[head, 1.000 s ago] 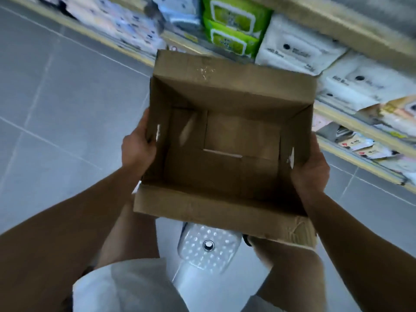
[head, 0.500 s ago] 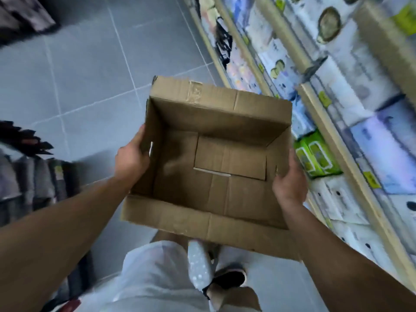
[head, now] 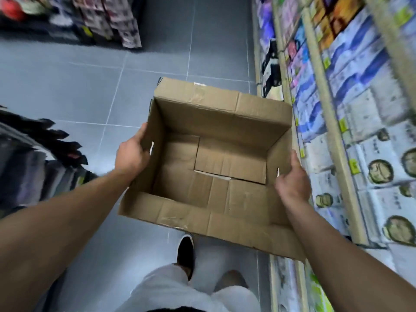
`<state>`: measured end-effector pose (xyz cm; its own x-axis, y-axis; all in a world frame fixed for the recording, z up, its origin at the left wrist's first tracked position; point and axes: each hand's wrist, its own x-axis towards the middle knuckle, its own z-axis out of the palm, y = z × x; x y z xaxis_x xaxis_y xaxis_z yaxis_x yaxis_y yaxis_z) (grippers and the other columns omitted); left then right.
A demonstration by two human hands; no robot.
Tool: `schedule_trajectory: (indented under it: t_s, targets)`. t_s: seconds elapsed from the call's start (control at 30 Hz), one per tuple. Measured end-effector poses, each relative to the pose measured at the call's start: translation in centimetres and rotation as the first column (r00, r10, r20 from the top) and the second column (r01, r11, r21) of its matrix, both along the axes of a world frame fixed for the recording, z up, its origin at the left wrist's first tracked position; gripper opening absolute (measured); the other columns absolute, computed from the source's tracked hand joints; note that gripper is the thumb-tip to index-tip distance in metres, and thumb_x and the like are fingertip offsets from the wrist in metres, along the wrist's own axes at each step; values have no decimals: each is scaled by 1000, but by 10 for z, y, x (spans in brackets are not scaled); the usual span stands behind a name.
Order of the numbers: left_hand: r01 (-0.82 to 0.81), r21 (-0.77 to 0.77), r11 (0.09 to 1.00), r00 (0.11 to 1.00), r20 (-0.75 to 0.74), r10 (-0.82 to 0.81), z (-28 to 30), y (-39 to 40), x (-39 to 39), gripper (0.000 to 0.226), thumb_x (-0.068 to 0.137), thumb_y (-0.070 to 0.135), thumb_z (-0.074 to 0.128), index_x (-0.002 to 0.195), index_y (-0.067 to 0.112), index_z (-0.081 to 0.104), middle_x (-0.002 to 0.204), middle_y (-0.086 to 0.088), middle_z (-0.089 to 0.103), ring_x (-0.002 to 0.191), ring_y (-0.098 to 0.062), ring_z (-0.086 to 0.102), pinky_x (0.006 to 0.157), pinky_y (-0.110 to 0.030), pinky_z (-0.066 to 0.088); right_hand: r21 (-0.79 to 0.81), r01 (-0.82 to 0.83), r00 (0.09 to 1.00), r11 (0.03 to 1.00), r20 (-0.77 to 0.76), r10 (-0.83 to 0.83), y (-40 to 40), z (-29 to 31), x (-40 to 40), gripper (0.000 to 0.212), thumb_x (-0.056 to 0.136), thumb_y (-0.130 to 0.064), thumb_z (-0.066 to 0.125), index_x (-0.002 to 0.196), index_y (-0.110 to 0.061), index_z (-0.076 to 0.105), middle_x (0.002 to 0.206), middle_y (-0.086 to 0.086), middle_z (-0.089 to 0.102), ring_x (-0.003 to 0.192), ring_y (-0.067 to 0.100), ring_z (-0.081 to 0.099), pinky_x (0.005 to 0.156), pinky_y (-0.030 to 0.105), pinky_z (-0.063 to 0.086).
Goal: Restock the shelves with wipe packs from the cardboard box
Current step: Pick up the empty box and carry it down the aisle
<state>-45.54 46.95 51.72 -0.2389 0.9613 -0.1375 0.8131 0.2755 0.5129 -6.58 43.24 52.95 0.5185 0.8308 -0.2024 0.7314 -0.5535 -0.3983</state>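
One cardboard box [head: 213,167] is held between two hands above the tiled floor [head: 74,93], with its top flaps folded open. The left hand [head: 131,154] is wrapped over the left wall near a slot handle; the right hand [head: 292,182] is pressed against the right wall, thumb hooked over the rim. Each grip is thus closed on the box, one per side. Between the grips the box's inside is seen down to its bottom flaps, and no wipe pack is counted in it: zero. The emptying step is judged finished, so the box is probably being carried off; the next move would call for setting it down or fetching more stock. Just beyond the right grip, the shelves [head: 319,70] are filled with wipe packs [head: 380,176], too blurred and many to count. Beyond the left grip, other hanging goods [head: 45,140] are seen.
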Motion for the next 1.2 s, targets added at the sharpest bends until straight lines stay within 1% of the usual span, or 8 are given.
schedule_trajectory:
  t_s: [0.13, 0.3, 0.5, 0.67, 0.83, 1.0, 1.1, 1.2]
  targets:
    - [-23, 10, 1000, 999, -34, 24, 14, 86, 5, 64, 90, 25, 54, 146, 41, 27, 114, -14, 67, 99, -41, 61, 82, -41, 48, -18, -26, 1000, 999, 0, 26, 101, 11, 1, 80, 87, -11, 59, 150, -42, 21, 123, 12, 61, 105, 35, 60, 83, 40, 49]
    - [-60, 7, 998, 998, -18, 60, 20, 213, 36, 67, 89, 22, 54, 148, 38, 25, 117, -18, 64, 101, -41, 61, 84, -44, 50, 9, -11, 999, 1000, -49, 11, 242, 9, 22, 76, 90, -8, 55, 151, -41, 22, 132, 6, 58, 110, 32, 59, 77, 34, 45]
    - [-180, -21, 983, 984, -18, 180, 44, 371, 58, 73, 86, 14, 53, 147, 41, 24, 116, -17, 65, 99, -39, 61, 87, -41, 49, 40, -93, 991, 995, -92, 97, 427, 32, 46, 74, 92, -8, 56, 151, -40, 23, 140, 3, 52, 113, 29, 58, 74, 29, 43]
    - [-207, 43, 977, 977, -45, 209, 68, 488, 57, 69, 87, 12, 54, 147, 35, 29, 123, -19, 62, 105, -40, 60, 90, -41, 47, 32, -142, 986, 989, -81, 144, 563, 51, 44, 75, 90, -8, 54, 150, -41, 24, 138, 4, 54, 115, 32, 57, 86, 36, 47]
    - [-210, 34, 977, 977, -33, 211, 53, 638, 32, 73, 85, 10, 54, 148, 35, 27, 117, -23, 63, 100, -42, 61, 86, -44, 48, 43, -156, 985, 987, -68, 159, 725, 46, 23, 76, 88, -8, 56, 149, -42, 25, 140, 6, 53, 115, 33, 57, 91, 41, 51]
    - [-186, 24, 982, 983, 3, 186, 39, 806, 2, 71, 87, 16, 54, 147, 41, 24, 108, -23, 65, 93, -41, 62, 83, -44, 50, 25, -126, 992, 992, -15, 126, 887, 41, -11, 74, 91, -13, 54, 149, -44, 22, 135, 7, 56, 116, 33, 56, 90, 40, 48]
    - [-164, 28, 986, 986, 0, 164, 47, 897, -6, 69, 89, 19, 54, 148, 38, 24, 112, -22, 64, 95, -42, 61, 83, -43, 50, 8, -100, 995, 995, -18, 100, 970, 47, -20, 74, 91, -15, 56, 149, -45, 20, 134, 7, 57, 112, 34, 59, 88, 39, 49]
    - [-130, 70, 989, 991, 12, 130, 59, 982, -6, 66, 90, 29, 55, 147, 39, 24, 115, -18, 63, 99, -39, 60, 85, -42, 50, 15, -50, 997, 999, -52, 50, 1043, 53, -21, 79, 90, -9, 55, 148, -48, 19, 136, 7, 56, 108, 34, 61, 86, 45, 53]
